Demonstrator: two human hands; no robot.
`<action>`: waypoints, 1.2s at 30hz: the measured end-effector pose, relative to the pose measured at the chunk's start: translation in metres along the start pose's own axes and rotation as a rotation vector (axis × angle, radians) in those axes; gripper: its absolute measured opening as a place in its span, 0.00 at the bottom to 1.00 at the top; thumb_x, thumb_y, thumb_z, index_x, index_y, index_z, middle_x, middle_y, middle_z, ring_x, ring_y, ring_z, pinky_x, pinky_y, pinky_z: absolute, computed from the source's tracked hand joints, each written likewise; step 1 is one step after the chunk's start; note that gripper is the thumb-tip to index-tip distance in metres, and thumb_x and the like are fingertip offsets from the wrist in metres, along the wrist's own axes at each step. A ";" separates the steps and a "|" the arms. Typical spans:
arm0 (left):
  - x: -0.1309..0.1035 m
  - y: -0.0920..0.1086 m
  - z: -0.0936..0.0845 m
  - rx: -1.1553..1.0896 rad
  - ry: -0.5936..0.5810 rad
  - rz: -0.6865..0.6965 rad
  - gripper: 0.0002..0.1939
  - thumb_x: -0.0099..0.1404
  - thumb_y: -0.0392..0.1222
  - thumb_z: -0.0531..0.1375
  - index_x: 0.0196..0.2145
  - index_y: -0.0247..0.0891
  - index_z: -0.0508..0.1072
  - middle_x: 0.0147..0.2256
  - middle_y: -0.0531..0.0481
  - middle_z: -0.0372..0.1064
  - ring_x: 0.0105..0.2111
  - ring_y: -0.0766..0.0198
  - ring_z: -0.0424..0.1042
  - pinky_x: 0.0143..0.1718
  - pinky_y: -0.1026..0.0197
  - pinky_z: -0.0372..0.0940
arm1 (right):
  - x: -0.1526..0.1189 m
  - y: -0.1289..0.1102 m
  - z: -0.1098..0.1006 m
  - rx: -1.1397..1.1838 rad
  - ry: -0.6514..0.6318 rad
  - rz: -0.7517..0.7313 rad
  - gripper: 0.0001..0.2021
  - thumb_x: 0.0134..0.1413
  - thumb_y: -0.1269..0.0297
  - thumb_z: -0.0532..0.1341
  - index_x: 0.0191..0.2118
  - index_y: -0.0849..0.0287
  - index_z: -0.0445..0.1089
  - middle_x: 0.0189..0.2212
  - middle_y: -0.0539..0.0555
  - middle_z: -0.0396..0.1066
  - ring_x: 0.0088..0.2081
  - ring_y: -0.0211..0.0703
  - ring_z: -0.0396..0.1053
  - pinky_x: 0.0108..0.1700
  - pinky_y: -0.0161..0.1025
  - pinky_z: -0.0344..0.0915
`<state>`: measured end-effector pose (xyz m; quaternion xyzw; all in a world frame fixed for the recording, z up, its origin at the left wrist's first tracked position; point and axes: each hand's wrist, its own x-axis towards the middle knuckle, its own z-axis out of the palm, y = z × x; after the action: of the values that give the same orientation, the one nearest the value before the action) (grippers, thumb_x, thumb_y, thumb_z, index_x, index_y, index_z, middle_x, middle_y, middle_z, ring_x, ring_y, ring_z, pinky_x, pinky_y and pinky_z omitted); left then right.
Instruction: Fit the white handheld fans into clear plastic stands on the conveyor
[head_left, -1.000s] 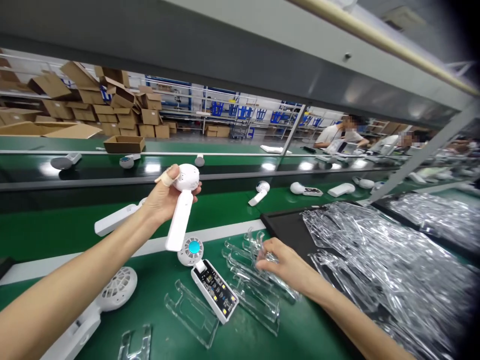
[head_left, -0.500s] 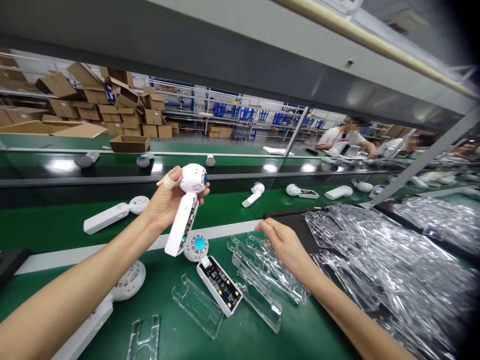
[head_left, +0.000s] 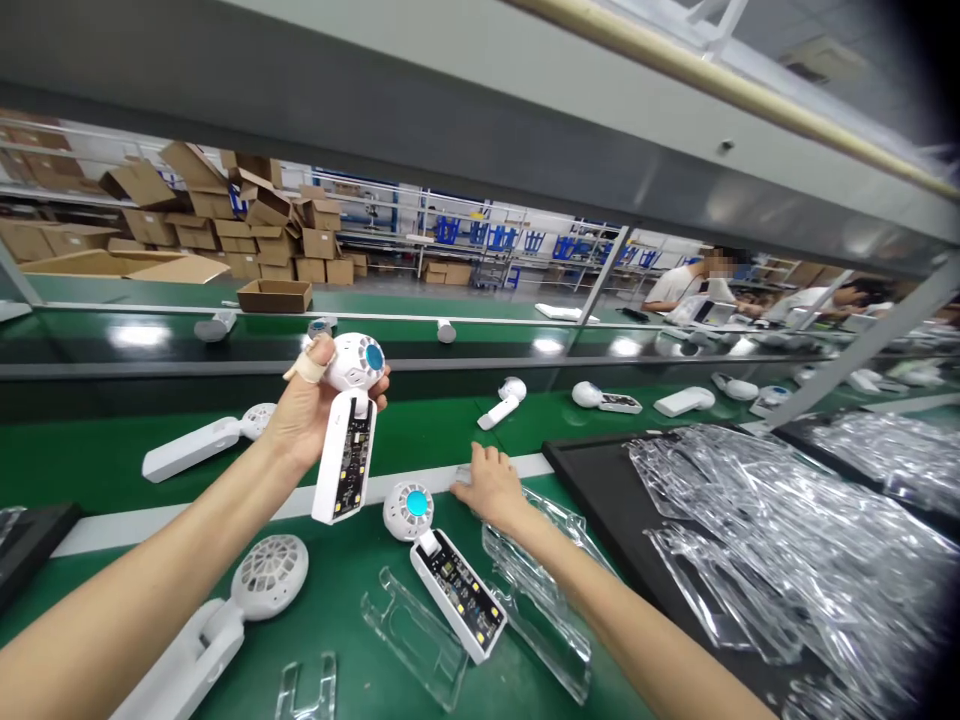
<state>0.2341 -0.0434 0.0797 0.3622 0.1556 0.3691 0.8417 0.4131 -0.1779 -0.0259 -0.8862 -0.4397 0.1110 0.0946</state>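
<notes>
My left hand (head_left: 304, 395) is closed round the head of a white handheld fan (head_left: 346, 450). The fan's handle hangs down with its bare circuit board facing me, and a blue disc shows on its head. Over the upper ends of several clear plastic covers (head_left: 536, 570), my right hand (head_left: 491, 485) has its fingers bent round the end of one cover; most of that grip is hidden. Between my hands, a second fan (head_left: 411, 510) lies on the green surface with its circuit board up. A loose clear cover (head_left: 416, 640) lies beside it.
A black tray (head_left: 592, 480) heaped with clear covers (head_left: 795, 520) stands at the right. Another white fan (head_left: 270, 575) lies by my left forearm. More fans lie along the green conveyor (head_left: 420, 420). A grey beam (head_left: 450, 130) crosses overhead. A co-worker (head_left: 686, 285) sits far right.
My left hand has moved slightly left and turned the fan so its circuit board faces me. My right hand has moved left onto the ends of the clear covers.
</notes>
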 end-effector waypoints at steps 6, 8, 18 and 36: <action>0.005 -0.003 -0.006 -0.034 0.047 -0.030 0.20 0.61 0.52 0.60 0.40 0.29 0.73 0.33 0.39 0.76 0.27 0.58 0.76 0.30 0.55 0.74 | -0.007 0.022 -0.012 0.020 -0.001 -0.096 0.17 0.56 0.64 0.61 0.50 0.66 0.71 0.46 0.64 0.69 0.52 0.56 0.65 0.54 0.45 0.60; 0.006 -0.004 -0.008 -0.044 0.030 -0.024 0.19 0.61 0.51 0.60 0.40 0.29 0.73 0.33 0.39 0.76 0.28 0.57 0.76 0.31 0.55 0.74 | -0.009 0.016 -0.023 0.062 0.058 -0.137 0.20 0.60 0.60 0.57 0.55 0.64 0.67 0.46 0.61 0.69 0.51 0.50 0.66 0.54 0.41 0.60; 0.003 -0.007 0.007 -0.114 -0.005 0.178 0.21 0.53 0.49 0.67 0.40 0.34 0.72 0.33 0.41 0.77 0.31 0.56 0.77 0.35 0.57 0.73 | -0.055 -0.116 -0.043 0.830 0.449 -0.398 0.23 0.63 0.55 0.52 0.59 0.58 0.64 0.40 0.56 0.62 0.42 0.46 0.68 0.48 0.44 0.66; -0.003 0.008 0.000 -0.020 -0.008 0.294 0.25 0.47 0.56 0.70 0.38 0.36 0.74 0.33 0.46 0.76 0.33 0.58 0.75 0.35 0.59 0.71 | -0.054 -0.127 -0.022 0.937 0.135 -0.488 0.34 0.64 0.49 0.48 0.70 0.50 0.35 0.63 0.58 0.57 0.60 0.55 0.60 0.57 0.52 0.61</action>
<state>0.2284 -0.0420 0.0857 0.3741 0.0937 0.4886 0.7826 0.2915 -0.1467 0.0353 -0.6263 -0.5291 0.2131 0.5314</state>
